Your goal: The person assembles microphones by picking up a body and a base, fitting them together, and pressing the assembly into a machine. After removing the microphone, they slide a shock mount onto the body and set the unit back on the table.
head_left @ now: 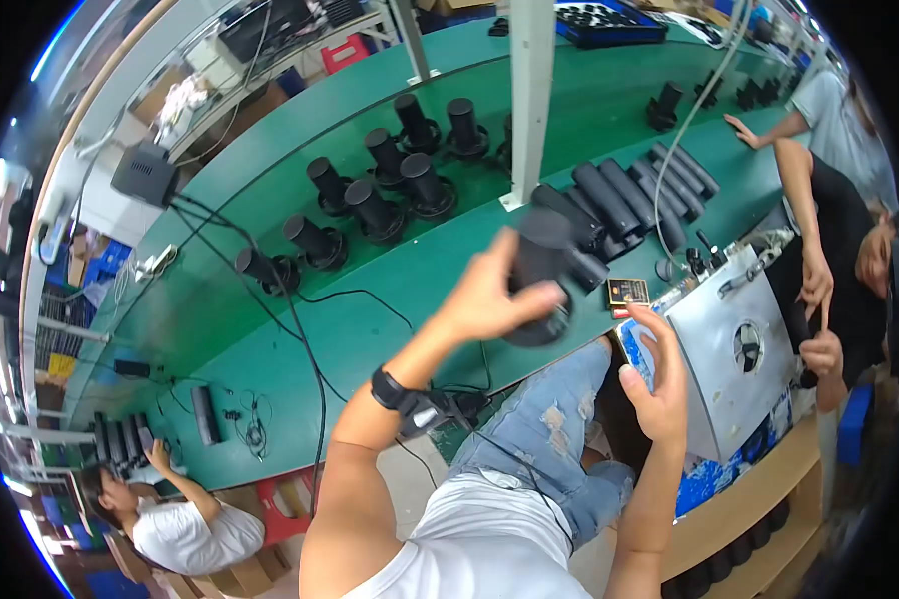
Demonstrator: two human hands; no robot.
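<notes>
— What sort of place are you sitting in?

— You sit at a long green bench with a smooth matte top that curves across a bright workshop. A white post rises from it, black cables trail over it, and a dark blue tray lies at the far end. Other people work at both ends, one in white at your lower left, others on your right

— What stands on the bench?

— Rows of upright black cylinders on round bases, dull and rubbery in look, and a row of black tubes lying side by side

— And your hands?

— Your left hand, with a black wrist strap, has its grip wrapped around a black cylindrical device, held up above the bench edge over your torn blue jeans. Your right hand is spread, fingers loosely curled, pinching nothing, just beside a shiny grey metal box with a round vent. A small dark card with gold markings lies between the device and the box
</notes>
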